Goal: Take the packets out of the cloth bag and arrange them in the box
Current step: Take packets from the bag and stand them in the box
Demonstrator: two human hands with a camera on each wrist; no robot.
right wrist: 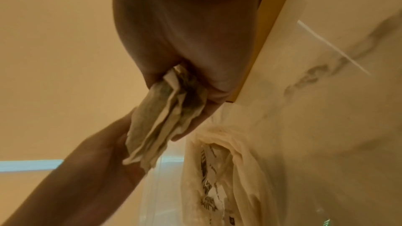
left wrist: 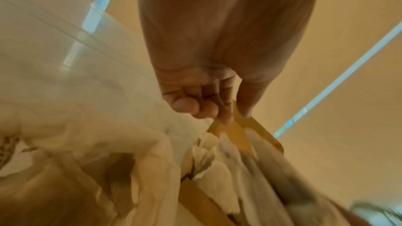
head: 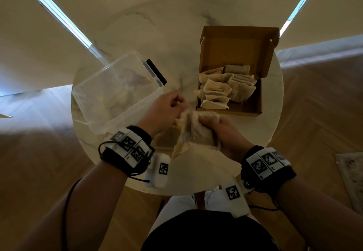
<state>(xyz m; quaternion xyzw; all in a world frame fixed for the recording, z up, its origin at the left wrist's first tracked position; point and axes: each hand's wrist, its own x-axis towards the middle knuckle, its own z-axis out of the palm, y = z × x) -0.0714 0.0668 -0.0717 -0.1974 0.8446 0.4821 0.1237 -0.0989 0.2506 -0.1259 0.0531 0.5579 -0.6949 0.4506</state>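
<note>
My right hand grips a bundle of flat beige packets just in front of the cardboard box. In the right wrist view the packets fan out of that fist. My left hand hovers at the bundle's far end with curled fingers; nothing shows between them. The cream cloth bag, printed in black, lies crumpled on the table below my hands, and its cloth also shows in the left wrist view. Several packets stand in rows inside the box, whose lid is up.
A clear plastic tub with a black-handled lid edge lies tilted at the left of the round marble table. The box stands at the table's right side. Wooden floor surrounds the table.
</note>
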